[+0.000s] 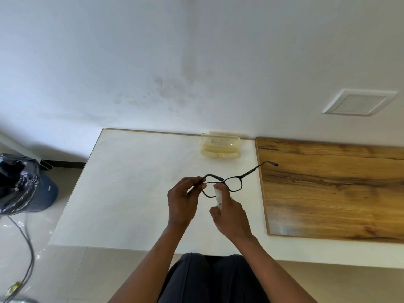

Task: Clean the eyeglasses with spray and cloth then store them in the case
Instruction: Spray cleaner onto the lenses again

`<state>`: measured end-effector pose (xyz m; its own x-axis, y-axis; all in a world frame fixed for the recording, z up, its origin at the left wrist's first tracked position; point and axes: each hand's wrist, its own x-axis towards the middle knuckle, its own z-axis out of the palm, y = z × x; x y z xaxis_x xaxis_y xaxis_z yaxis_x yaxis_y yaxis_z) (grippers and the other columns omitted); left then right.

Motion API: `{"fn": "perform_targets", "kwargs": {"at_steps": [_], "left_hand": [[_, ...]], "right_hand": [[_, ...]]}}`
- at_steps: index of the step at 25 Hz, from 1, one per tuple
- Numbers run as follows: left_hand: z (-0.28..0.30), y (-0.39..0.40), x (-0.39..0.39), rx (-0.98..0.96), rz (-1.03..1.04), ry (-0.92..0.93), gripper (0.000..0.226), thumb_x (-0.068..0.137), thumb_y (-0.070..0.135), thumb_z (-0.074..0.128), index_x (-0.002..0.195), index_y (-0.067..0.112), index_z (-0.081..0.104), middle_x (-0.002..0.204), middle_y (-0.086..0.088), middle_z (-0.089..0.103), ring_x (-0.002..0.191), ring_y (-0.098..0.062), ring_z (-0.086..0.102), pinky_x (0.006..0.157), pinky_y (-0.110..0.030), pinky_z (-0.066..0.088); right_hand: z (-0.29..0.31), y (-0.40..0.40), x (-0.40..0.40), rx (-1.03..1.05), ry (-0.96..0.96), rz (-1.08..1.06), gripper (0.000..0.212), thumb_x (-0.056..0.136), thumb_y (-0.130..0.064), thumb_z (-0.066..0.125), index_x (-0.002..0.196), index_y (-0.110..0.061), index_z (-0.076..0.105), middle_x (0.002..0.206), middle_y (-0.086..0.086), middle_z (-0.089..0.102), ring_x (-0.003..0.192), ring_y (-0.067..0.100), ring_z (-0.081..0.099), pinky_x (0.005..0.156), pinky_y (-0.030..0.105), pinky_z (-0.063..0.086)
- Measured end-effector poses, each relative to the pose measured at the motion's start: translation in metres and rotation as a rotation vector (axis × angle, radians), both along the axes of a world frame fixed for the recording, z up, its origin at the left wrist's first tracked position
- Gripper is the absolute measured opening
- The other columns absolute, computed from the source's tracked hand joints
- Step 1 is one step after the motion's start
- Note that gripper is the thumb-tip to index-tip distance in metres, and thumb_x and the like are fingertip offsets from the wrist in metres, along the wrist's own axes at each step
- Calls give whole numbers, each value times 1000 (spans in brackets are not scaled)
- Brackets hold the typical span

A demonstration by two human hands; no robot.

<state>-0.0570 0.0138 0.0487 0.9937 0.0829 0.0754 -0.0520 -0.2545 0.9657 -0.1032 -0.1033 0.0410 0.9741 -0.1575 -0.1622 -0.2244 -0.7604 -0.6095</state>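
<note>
Dark-framed eyeglasses (235,182) are held up over the white table (131,182), with one temple arm pointing right over the wooden board. My left hand (182,202) pinches the frame at its left hinge. My right hand (230,217) grips a small white cloth (218,196) and presses it against the left lens. The pale yellow case (220,147) stands open at the back of the table against the wall, apart from both hands. No spray bottle is in view.
A wooden board (332,193) lies on the right part of the table. A bin with a black bag (19,184) stands on the floor to the left, with cables (28,241) trailing near it. My dark-trousered knees (209,278) are at the table's front edge.
</note>
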Motion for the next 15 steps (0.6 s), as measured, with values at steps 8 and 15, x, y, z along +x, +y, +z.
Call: {"fn": "perform_targets", "kwargs": {"at_steps": [8,15], "left_hand": [[3,-1,1,-41,-1,20,14,76,-2,70,86,7,72,83,9,67,79,8,62,72,-5,43],[5,0,0,-87,25,62,13,76,-1,70,83,10,71,84,6,68,77,8,61,70,-4,43]], "right_hand": [[2,-4,1,32,-33,9,52,85,-16,49,131,-26,28,87,10,59,75,27,56,65,32,46],[6,-11,0,156,-55,-62,54,83,-12,51,130,-28,30,80,11,58,67,27,58,58,33,47]]}}
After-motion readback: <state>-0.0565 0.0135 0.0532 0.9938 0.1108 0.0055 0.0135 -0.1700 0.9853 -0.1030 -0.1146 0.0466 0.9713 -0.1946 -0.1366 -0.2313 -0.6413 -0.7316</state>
